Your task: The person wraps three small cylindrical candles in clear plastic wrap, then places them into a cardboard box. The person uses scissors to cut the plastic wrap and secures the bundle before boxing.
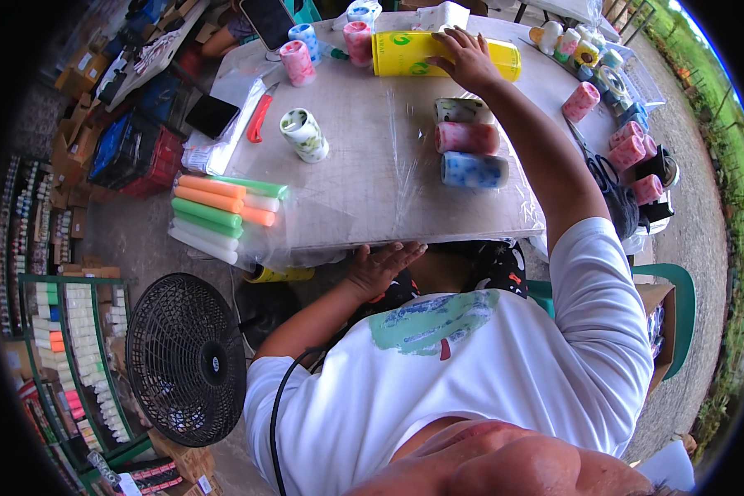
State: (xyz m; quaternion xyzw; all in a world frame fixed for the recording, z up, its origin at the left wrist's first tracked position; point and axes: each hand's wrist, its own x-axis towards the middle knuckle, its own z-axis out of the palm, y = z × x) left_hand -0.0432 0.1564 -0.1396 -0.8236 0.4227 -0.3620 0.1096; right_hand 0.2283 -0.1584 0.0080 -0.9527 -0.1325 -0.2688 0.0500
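Note:
My right hand lies across the top of a yellow roll of plastic wrap at the far side of the table, fingers spread on it. From the roll, clear film stretches toward me over the tabletop. Three marbled pillar candles lie side by side under my right forearm: a green-and-white one, a red one and a blue one. At the near table edge my left hand is open, fingers stretched out and holding nothing. Left of the film stands another green-and-white candle.
Orange, green and white stick candles are piled at the table's left corner. Beyond are a red cutter, a dark phone and red pillar candles. Scissors lie right; a black fan stands left.

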